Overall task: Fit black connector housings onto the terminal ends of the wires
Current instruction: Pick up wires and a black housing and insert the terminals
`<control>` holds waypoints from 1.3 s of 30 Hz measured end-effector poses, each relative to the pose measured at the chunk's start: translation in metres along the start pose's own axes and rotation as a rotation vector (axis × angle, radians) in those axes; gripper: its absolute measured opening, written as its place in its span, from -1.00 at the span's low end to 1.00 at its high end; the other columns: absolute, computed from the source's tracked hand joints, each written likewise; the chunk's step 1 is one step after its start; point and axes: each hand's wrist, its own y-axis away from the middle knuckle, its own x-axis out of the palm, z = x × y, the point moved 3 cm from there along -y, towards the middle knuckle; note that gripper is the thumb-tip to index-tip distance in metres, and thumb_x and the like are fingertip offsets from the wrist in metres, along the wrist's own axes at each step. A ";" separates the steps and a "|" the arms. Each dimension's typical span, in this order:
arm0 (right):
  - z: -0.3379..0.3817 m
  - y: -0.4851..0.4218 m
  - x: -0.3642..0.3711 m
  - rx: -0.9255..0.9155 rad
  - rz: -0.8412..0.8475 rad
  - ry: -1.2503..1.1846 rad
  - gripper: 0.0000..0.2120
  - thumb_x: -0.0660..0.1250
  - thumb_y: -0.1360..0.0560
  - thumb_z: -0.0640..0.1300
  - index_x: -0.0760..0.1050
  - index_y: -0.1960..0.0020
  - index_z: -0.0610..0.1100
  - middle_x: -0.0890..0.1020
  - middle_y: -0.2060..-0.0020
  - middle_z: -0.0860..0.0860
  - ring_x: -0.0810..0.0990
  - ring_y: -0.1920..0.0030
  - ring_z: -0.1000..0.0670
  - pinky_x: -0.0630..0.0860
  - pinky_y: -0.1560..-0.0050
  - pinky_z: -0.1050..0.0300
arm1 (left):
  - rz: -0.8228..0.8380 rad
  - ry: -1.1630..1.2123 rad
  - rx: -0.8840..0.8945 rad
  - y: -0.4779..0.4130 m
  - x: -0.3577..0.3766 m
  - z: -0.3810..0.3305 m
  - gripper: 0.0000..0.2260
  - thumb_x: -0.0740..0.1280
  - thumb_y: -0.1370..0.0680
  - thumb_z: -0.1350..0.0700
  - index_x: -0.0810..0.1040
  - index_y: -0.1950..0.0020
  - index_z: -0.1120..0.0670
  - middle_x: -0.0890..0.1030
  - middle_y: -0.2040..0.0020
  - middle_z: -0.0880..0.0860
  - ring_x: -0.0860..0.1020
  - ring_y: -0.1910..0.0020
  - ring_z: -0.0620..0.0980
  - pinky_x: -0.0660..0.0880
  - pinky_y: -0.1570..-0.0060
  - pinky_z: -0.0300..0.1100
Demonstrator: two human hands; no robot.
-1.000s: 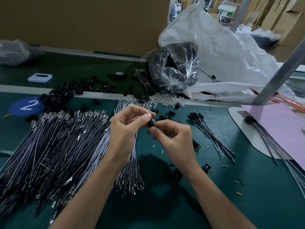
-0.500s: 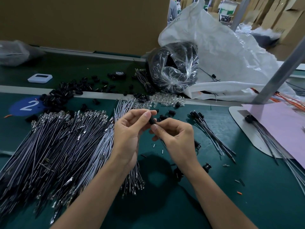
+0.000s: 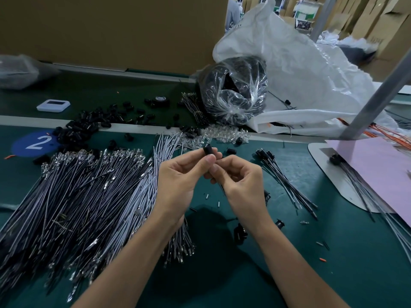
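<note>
Pinching stubby black housing [image 3: 208, 150], left hand [image 3: 178, 181], right hand [image 3: 242, 185]

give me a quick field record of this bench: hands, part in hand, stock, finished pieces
left hand: pinches black connector housing at its fingertips
right hand: fingers curled just under the housing, apparently pinching a wire; grip partly hidden
unfitted wires: large pile left of the hands on green table
loose housings: scattered far left, by blue 2 marker
finished wires: small bundle right of the hands
</note>
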 end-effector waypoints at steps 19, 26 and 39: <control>-0.001 0.009 0.015 -0.054 0.009 0.033 -0.83 0.44 -0.46 -0.21 0.53 0.26 -0.25 0.59 0.37 -0.09 0.57 0.32 -0.19 0.56 0.21 -0.16 | -0.095 0.062 0.017 0.007 -0.001 -0.005 -0.85 0.45 -0.38 0.07 0.74 0.11 0.07 0.72 0.11 0.13 0.69 0.05 0.05 0.61 -0.04 -0.10; 0.003 0.012 0.018 -0.053 -0.017 0.050 -0.86 0.44 -0.49 -0.24 0.59 0.24 -0.19 0.65 0.34 -0.07 0.59 0.29 -0.20 0.55 0.19 -0.16 | -0.084 0.109 -0.035 0.006 -0.002 -0.005 -0.76 0.48 -0.32 0.00 0.73 0.09 0.09 0.72 0.07 0.14 0.68 0.03 0.05 0.62 -0.03 -0.06; 0.001 0.009 0.012 -0.081 0.024 -0.019 -0.86 0.37 -0.54 -0.23 0.51 0.20 -0.18 0.56 0.32 0.13 0.50 0.28 0.11 0.47 0.21 0.19 | 0.041 0.011 0.108 0.004 0.000 -0.011 -0.87 0.46 -0.36 0.21 0.73 0.12 0.13 0.73 0.14 0.09 0.70 0.15 0.01 0.58 0.16 -0.28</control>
